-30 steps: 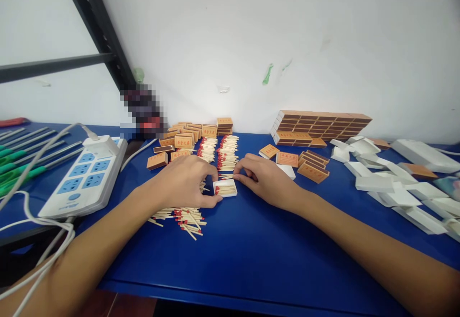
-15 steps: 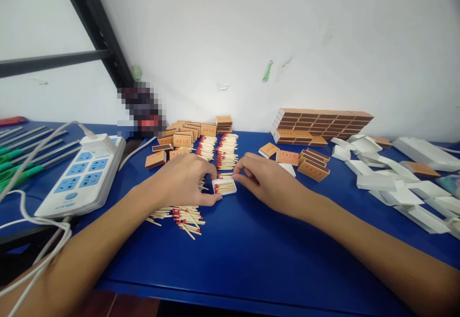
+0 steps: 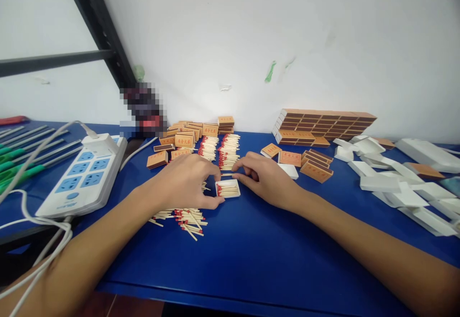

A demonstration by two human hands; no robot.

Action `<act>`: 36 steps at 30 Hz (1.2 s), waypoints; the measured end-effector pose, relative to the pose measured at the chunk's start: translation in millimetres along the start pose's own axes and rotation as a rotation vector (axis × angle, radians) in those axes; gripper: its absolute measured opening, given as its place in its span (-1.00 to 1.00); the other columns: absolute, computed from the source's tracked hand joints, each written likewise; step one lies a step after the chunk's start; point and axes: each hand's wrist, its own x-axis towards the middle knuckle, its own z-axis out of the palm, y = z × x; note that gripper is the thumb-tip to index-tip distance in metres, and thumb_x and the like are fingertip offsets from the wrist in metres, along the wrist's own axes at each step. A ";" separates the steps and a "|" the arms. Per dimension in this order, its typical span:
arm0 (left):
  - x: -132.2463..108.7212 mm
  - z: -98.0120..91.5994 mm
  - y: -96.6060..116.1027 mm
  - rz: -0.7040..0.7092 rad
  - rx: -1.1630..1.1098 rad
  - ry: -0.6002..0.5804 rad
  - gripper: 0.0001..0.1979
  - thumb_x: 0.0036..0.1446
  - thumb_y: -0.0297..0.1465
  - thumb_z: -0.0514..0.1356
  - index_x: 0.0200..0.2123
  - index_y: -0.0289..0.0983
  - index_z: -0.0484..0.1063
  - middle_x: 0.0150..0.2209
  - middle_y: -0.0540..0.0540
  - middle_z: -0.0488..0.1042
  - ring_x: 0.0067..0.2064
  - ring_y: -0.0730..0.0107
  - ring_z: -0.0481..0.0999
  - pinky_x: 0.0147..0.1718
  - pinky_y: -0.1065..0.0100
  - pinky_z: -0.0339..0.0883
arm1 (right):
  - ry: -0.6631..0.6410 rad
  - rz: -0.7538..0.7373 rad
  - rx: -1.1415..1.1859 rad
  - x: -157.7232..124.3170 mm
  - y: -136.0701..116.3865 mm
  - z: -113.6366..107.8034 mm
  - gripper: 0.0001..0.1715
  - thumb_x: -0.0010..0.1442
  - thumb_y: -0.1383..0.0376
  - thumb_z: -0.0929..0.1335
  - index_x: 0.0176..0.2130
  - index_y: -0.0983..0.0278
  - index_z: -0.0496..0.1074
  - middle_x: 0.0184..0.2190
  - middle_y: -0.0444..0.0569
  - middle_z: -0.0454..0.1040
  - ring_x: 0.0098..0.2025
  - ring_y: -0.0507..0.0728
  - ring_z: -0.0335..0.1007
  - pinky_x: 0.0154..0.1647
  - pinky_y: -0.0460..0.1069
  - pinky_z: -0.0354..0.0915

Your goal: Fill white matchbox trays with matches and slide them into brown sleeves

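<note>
A small white matchbox tray [image 3: 237, 193] lies on the blue table, partly filled with red-tipped matches [image 3: 227, 191]. My left hand [image 3: 189, 179] curves around the tray's left end, thumb and forefinger apart, one at either side of it; firm contact is not clear. Just beyond the tray's right end, my right hand [image 3: 268, 179] pinches the end of a single match [image 3: 226, 174] between thumb and forefinger. Behind the tray, rows of matches [image 3: 229, 151] lie heaped. More loose matches [image 3: 190, 221] spread below my left hand, which hides part of them.
Orange matchboxes [image 3: 184, 139] crowd the back left, and a tall stack of them [image 3: 323, 125] stands against the wall. Several matchboxes [image 3: 316, 166] lie right of my right hand. White empty trays [image 3: 402, 192] pile at far right. A power strip [image 3: 81, 178] with cables sits left.
The whole view has shifted slightly. The tray has moved a little right and shows more clearly between my hands. My right fingertips stay by the single match behind it.
</note>
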 end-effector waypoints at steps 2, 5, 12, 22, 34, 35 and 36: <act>0.4 -0.1 0.7 -0.007 -0.002 -0.002 -0.72 0.08 -0.12 0.41 -0.26 -0.20 0.67 -0.47 0.02 0.57 -0.44 0.36 0.45 -0.39 0.30 0.14 | -0.027 0.023 -0.015 -0.1 0.3 1.8 -0.93 0.41 0.30 0.39 -0.17 0.23 0.50 -0.32 -0.10 0.35 -0.35 0.07 0.26 -0.34 -0.02 0.14; 1.0 -0.8 1.0 -0.017 0.007 -0.007 -0.71 0.07 -0.12 0.41 -0.25 -0.20 0.67 -0.49 0.02 0.55 -0.45 0.36 0.45 -0.37 0.30 0.16 | -0.056 0.052 -0.045 -0.2 0.7 1.1 -0.91 0.42 0.32 0.38 -0.22 0.25 0.45 -0.30 -0.09 0.38 -0.34 0.08 0.27 -0.33 -0.02 0.13; 1.3 -0.1 -0.8 -0.019 0.008 -0.007 -0.71 0.07 -0.13 0.39 -0.26 -0.21 0.67 -0.46 0.00 0.58 -0.43 0.35 0.48 -0.40 0.32 0.14 | -0.033 0.020 -0.086 -2.5 4.2 -6.7 -0.88 0.47 0.31 0.33 -0.19 0.23 0.42 -0.28 -0.07 0.40 -0.28 0.11 0.30 -0.26 0.00 0.18; 1.9 -1.3 -0.5 -0.016 0.006 -0.003 -0.72 0.08 -0.14 0.39 -0.25 -0.21 0.67 -0.49 0.01 0.57 -0.45 0.36 0.47 -0.39 0.32 0.17 | -0.014 0.058 -0.073 0.9 -6.2 3.2 -0.95 0.37 0.37 0.40 -0.21 0.24 0.43 -0.30 -0.09 0.39 -0.33 0.08 0.26 -0.33 -0.02 0.13; 3.1 -0.5 -1.7 -0.037 0.015 -0.020 -0.71 0.08 -0.12 0.39 -0.25 -0.21 0.68 -0.52 0.02 0.53 -0.47 0.36 0.44 -0.40 0.30 0.15 | 0.011 0.035 -0.039 -0.8 -8.9 -10.0 -0.88 0.44 0.32 0.37 -0.22 0.22 0.41 -0.29 -0.07 0.42 -0.28 0.11 0.32 -0.26 -0.01 0.18; 3.1 -0.4 -2.1 -0.033 0.010 -0.017 -0.70 0.08 -0.12 0.39 -0.24 -0.21 0.68 -0.52 0.02 0.53 -0.47 0.36 0.44 -0.40 0.30 0.15 | 0.011 0.014 -0.023 -2.0 -12.0 -11.5 -0.88 0.45 0.31 0.36 -0.22 0.22 0.41 -0.29 -0.07 0.42 -0.28 0.11 0.31 -0.27 -0.01 0.18; 3.1 -0.1 -2.5 -0.027 0.006 -0.013 -0.70 0.08 -0.12 0.38 -0.23 -0.21 0.68 -0.51 0.02 0.54 -0.47 0.35 0.45 -0.40 0.30 0.15 | -0.004 -0.001 -0.010 -3.3 -15.4 -12.3 -0.89 0.45 0.30 0.36 -0.22 0.21 0.41 -0.28 -0.07 0.42 -0.28 0.11 0.31 -0.28 -0.01 0.18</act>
